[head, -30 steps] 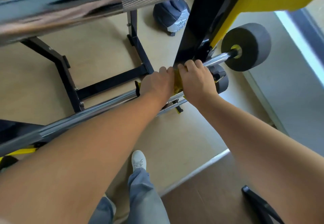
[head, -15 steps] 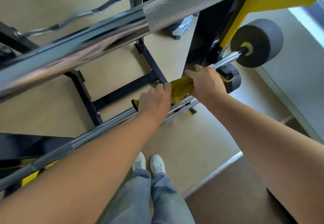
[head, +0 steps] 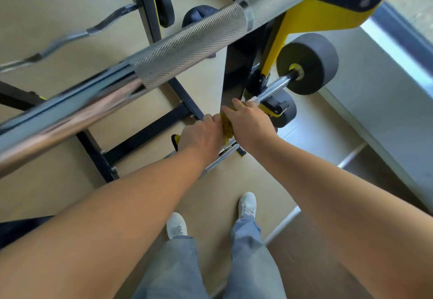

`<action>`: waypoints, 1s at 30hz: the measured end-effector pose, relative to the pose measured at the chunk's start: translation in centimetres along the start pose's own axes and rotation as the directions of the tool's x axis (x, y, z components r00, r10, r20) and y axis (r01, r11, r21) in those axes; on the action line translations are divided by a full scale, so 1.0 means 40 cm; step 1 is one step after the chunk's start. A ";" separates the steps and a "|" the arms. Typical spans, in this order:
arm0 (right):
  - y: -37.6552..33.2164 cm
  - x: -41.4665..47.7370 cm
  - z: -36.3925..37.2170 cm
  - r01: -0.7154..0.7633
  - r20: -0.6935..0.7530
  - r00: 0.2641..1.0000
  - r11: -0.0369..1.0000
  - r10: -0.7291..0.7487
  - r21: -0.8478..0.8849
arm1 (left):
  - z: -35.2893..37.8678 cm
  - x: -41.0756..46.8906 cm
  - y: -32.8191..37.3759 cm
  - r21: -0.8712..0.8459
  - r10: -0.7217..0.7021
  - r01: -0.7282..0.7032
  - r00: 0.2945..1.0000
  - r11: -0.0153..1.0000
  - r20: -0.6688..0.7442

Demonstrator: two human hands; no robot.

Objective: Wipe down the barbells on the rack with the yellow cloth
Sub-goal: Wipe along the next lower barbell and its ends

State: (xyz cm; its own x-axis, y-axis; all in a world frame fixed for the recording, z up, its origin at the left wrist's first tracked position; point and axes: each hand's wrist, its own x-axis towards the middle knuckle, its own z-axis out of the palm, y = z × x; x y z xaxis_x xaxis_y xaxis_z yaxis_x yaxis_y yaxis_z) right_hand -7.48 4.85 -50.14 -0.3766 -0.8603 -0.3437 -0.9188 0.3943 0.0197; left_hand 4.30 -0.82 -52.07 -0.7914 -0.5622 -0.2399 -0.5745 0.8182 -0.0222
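Your left hand (head: 201, 134) and right hand (head: 250, 123) both grip the yellow cloth (head: 226, 126), bunched between them on the lower barbell (head: 274, 87). Squeeze the wrap tight and twist while sliding toward the grey plate (head: 309, 64) beyond your right hand.

Bare forearms, light blue-grey trousers (head: 178, 273) and white lace-up shoes (head: 247, 205).

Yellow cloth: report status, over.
Left hand and right hand both grip yellow cloth, bunched on lower barbell. Rack upright close ahead of right hand. Upper barbell above, clear of hands.
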 end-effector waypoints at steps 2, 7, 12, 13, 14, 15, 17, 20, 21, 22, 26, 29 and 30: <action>0.011 0.005 -0.012 0.066 0.012 0.998 0.997 -0.066 -0.026 | -0.002 0.006 0.001 -0.013 0.004 -0.004 1.000 1.000 -0.003; 0.079 0.011 -0.071 0.199 -0.021 0.978 0.952 -0.210 -0.234 | 0.016 -0.079 0.028 0.101 -0.089 0.092 0.996 0.991 -0.032; 0.119 0.021 -0.086 0.251 0.067 0.968 0.903 -0.243 -0.348 | 0.053 -0.089 0.083 0.210 -0.172 0.172 0.985 0.962 -0.021; 0.118 0.030 -0.083 0.261 0.091 0.965 0.915 -0.245 -0.307 | 0.048 -0.069 0.087 0.181 -0.215 0.217 0.976 0.959 -0.028; 0.119 0.042 -0.079 0.259 0.113 0.965 0.933 -0.238 -0.249 | 0.043 -0.048 0.084 0.147 -0.243 0.245 0.969 0.958 -0.030; 0.119 0.051 -0.074 0.250 0.136 0.964 0.949 -0.227 -0.193 | 0.037 -0.029 0.072 0.103 -0.244 0.244 0.970 0.964 -0.017; 0.120 0.061 -0.063 0.265 0.162 0.957 0.951 -0.239 -0.161 | 0.032 0.004 0.027 0.000 -0.155 0.156 0.987 0.988 0.027; 0.127 0.065 -0.050 0.336 0.145 0.939 0.923 -0.312 -0.189 | 0.023 0.053 -0.039 -0.348 -0.015 0.096 0.974 0.933 0.227; 0.131 0.064 -0.048 0.342 0.140 0.937 0.921 -0.320 -0.185 | 0.016 0.070 -0.052 -0.494 0.028 0.165 0.933 0.854 0.359; 0.134 0.065 -0.047 0.341 0.131 0.938 0.922 -0.321 -0.183 | 0.009 0.090 -0.061 -0.589 0.057 0.253 0.888 0.768 0.457; 0.119 0.062 -0.045 0.317 0.127 0.946 0.929 -0.297 -0.190 | -0.005 0.092 -0.055 -0.615 -0.074 0.318 0.918 0.722 0.389; 0.113 0.063 -0.059 0.312 0.136 0.948 0.929 -0.289 -0.201 | 0.021 0.010 -0.011 -0.480 -0.299 0.238 0.953 0.845 -0.055; 0.116 0.065 -0.062 0.315 0.138 0.947 0.927 -0.291 -0.205 | 0.024 -0.014 -0.001 -0.462 -0.337 0.229 0.927 0.857 -0.166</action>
State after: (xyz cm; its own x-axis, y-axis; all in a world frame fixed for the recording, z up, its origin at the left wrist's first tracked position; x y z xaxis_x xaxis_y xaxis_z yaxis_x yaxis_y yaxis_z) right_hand -13.01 3.64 -48.64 -0.0729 -0.8845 -0.4608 -0.9943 0.0287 0.1022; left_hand 4.95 -0.43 -52.89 -0.5747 -0.8166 -0.0541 -0.7699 0.5171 0.3740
